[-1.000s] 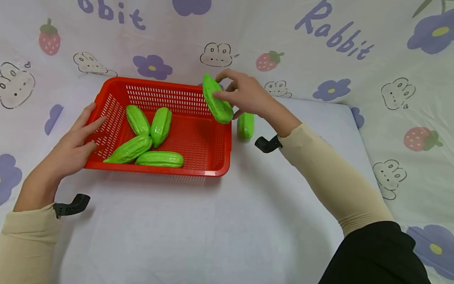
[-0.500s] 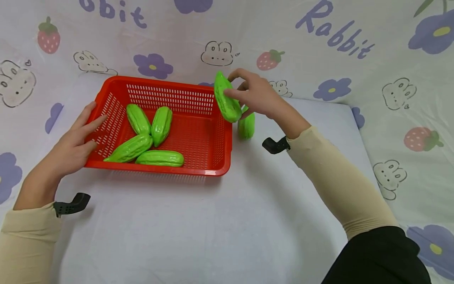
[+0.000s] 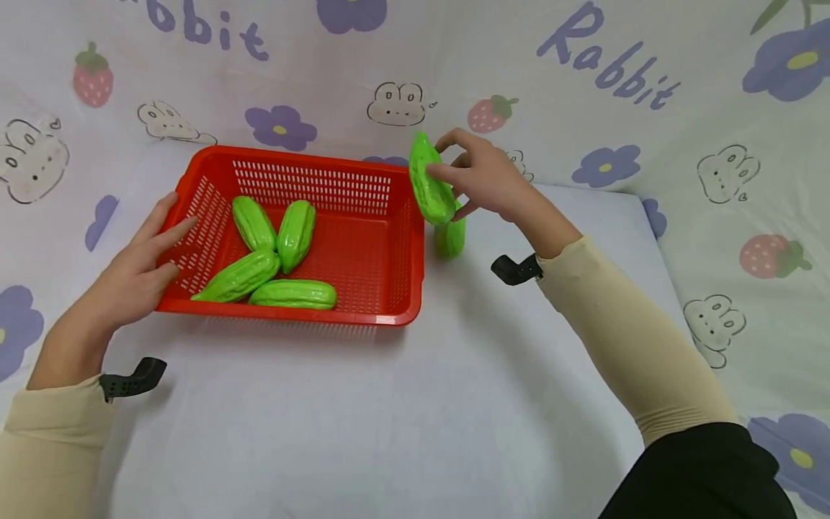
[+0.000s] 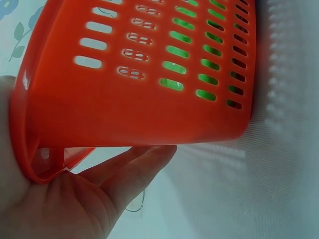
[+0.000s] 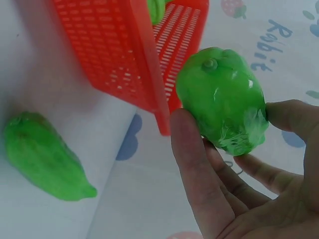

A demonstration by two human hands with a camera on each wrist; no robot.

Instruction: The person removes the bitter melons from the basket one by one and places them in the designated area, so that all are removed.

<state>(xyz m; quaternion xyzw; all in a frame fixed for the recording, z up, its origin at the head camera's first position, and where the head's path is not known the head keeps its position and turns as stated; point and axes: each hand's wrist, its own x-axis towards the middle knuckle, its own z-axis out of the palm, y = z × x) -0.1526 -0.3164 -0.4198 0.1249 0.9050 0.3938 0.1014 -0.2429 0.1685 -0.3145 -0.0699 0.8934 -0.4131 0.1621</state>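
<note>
My right hand (image 3: pixel 486 176) pinches a ridged, bright green bitter melon (image 3: pixel 429 184) between thumb and fingertips. It is held tilted, just over the right end of a red slotted plastic basket (image 3: pixel 389 317). In the right wrist view the blunt end of this melon (image 5: pixel 222 94) faces the camera. Another bitter melon (image 3: pixel 452 238) lies on the table beside the basket, partly hidden by the held one. Several bitter melons (image 3: pixel 297 234) lie inside the basket, towards its left. My left hand (image 3: pixel 132 277) grips the basket's left end; in the left wrist view the rim (image 4: pixel 22 114) lies against the palm.
A white cloth (image 3: pixel 389 425) covers the table. Behind it hangs a pale curtain (image 3: pixel 447 43) printed with rabbits, strawberries and purple flowers. Each wrist carries a black camera mount (image 3: pixel 515 269).
My right hand has moved to the right with the bitter melon, from above the inside of the basket to its right rim. The left hand and the basket have stayed in place.
</note>
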